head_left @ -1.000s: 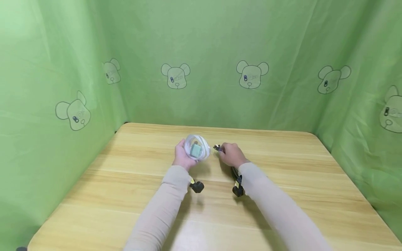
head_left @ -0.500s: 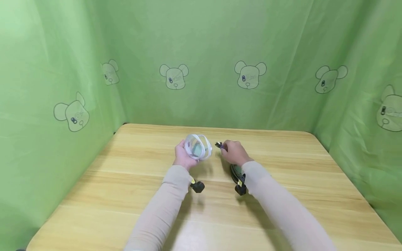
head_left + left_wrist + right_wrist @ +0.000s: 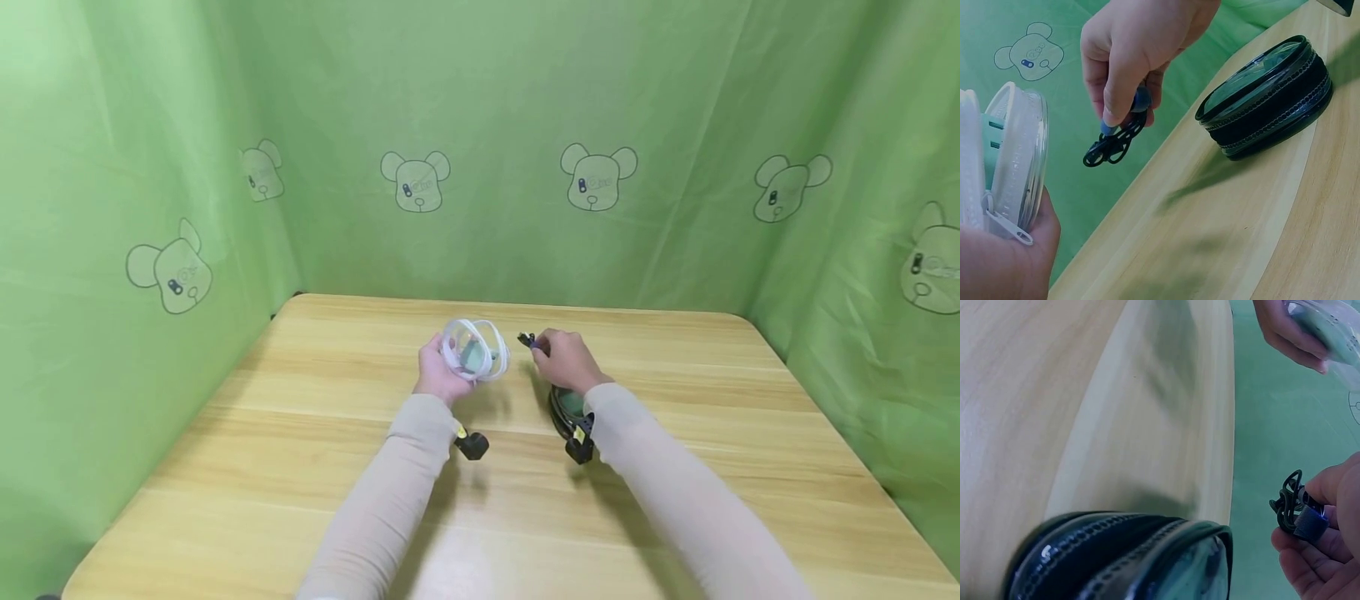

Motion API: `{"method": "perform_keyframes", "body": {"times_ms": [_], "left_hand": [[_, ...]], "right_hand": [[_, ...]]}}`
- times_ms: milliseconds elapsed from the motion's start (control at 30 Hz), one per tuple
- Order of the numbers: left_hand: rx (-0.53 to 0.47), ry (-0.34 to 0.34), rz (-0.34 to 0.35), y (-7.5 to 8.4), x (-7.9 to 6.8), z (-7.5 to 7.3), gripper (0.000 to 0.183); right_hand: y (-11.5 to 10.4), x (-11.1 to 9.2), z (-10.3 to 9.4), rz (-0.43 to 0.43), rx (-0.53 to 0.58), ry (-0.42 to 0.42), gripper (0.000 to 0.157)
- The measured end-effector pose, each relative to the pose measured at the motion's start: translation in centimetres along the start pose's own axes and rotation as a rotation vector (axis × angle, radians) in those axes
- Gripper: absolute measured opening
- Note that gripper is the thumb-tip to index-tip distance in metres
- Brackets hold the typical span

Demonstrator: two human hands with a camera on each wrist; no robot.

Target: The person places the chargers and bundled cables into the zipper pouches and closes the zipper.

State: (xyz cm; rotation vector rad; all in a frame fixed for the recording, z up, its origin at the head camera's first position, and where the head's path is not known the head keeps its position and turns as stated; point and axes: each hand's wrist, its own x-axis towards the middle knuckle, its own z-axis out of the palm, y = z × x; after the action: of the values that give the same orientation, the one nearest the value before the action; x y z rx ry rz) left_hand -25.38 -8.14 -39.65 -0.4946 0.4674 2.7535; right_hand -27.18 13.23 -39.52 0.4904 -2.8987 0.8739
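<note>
In the head view my left hand (image 3: 437, 372) holds a round clear pouch with white trim (image 3: 498, 365) above the table. Its two halves are parted, and a pale green charger plug (image 3: 991, 147) shows between them in the left wrist view; a white zipper pull (image 3: 1010, 226) dangles at the edge. To the right, my right hand (image 3: 570, 363) pinches a small bundled black cable (image 3: 1287, 503) with a blue strap (image 3: 1312, 525) between thumb and fingers. Below the right wrist is a round black-trimmed zip pouch (image 3: 1266, 103), partly hidden by the arm in the head view.
The wooden table (image 3: 315, 358) extends all round the hands. Green curtains (image 3: 510, 250) with bear-head prints enclose its back and sides. Black wrist devices sit under the left wrist (image 3: 471, 446) and right wrist (image 3: 580, 443).
My right hand has shifted slightly right and away with the cable, uncovering more of the black pouch. The white pouch has tilted, and its halves stand wider apart; my left hand stays nearly in place.
</note>
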Motion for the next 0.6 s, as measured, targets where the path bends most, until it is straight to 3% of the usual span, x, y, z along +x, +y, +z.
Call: {"method": "perform_keyframes", "body": {"times_ms": [300,600], "left_hand": [[0.003,0.01,0.007,-0.1,0.1,0.1,0.051],[0.006,-0.034,0.004,-0.2,0.2,0.0,0.052]], "right_hand": [[-0.2,0.0,-0.7,0.019,0.041,0.003,0.024],[-1.0,0.1,-1.3,0.002,0.052,0.046,0.022]]}}
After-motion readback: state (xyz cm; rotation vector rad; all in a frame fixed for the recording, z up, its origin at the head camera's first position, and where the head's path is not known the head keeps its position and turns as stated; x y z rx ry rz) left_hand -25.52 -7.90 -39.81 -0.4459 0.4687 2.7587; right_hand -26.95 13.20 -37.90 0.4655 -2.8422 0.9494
